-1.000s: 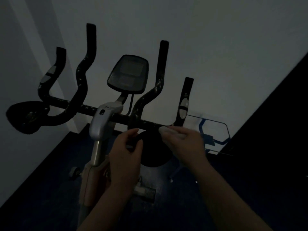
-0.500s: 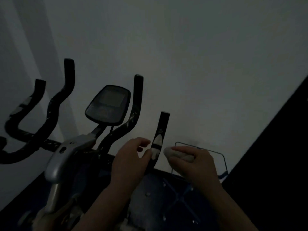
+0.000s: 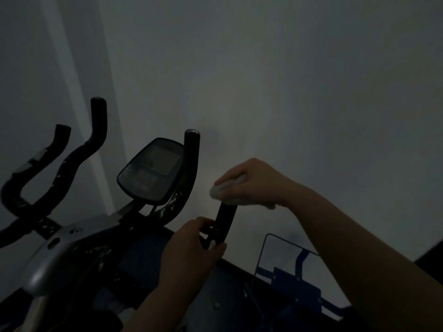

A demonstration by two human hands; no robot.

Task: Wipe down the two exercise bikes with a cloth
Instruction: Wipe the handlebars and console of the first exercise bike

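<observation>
Dim room, one bike (image 3: 72,248) in view beside a pale wall (image 3: 287,80); a second bike was not visible. The right hand (image 3: 251,182) was curled round a pale cloth (image 3: 221,188), clamping it over the top end of the outer right grip (image 3: 225,219). That grip was a short black bar standing nearly upright, leaning slightly to the right toward its top. The left hand (image 3: 191,245) gripped the same bar lower down, fingers wrapped round it near a pale patch on its face.

The bar's long axis ran from the left hand up to the right hand, so the cloth sat at the upper limit and the bare length lay directly beneath it, between the two hands. Judged from this, the wiping of the grip was under way, and a downward stroke along the bar would be the natural next pass, with the left hand steadying. The right hand, holding the cloth, was the nearer to the unwiped length. The console (image 3: 151,171) and the three other bar ends stood to the left, well apart from the cloth. A blue frame (image 3: 297,283) stood low at right.
</observation>
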